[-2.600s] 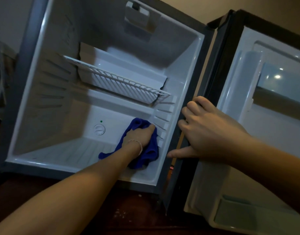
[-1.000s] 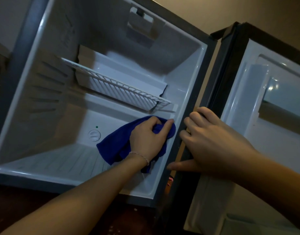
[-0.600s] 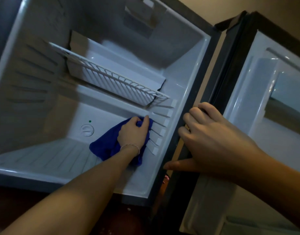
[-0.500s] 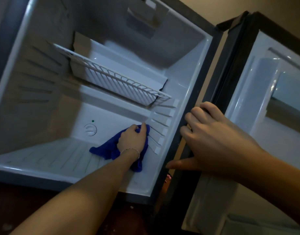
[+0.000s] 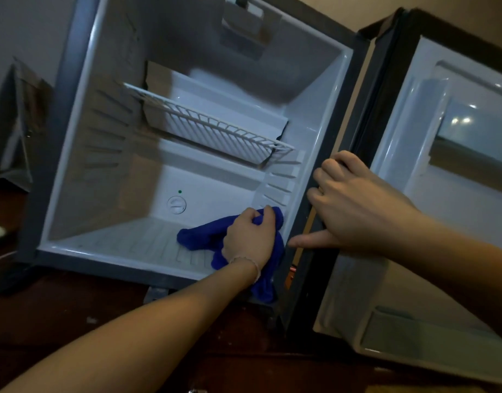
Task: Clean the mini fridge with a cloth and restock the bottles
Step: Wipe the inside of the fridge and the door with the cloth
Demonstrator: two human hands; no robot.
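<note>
Dark wooden floor point(image 5: 74, 321) under fridge point(image 5: 82, 137)

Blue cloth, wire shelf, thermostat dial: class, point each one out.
blue cloth point(image 5: 198, 236), head view, on its bunched left end.
wire shelf point(image 5: 215, 129), head view, on its middle bars.
thermostat dial point(image 5: 176, 205), head view, on its round face.

Dim, soft-focus scene; glare spots on door point(image 5: 459, 120).

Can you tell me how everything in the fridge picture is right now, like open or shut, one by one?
mini fridge: open, no bottles inside.
door: swung wide open.
wire shelf: in place, bare.
blue cloth: bunched, on the fridge floor.
left hand: gripping the cloth.
right hand: curled on the fridge's edge.
</note>
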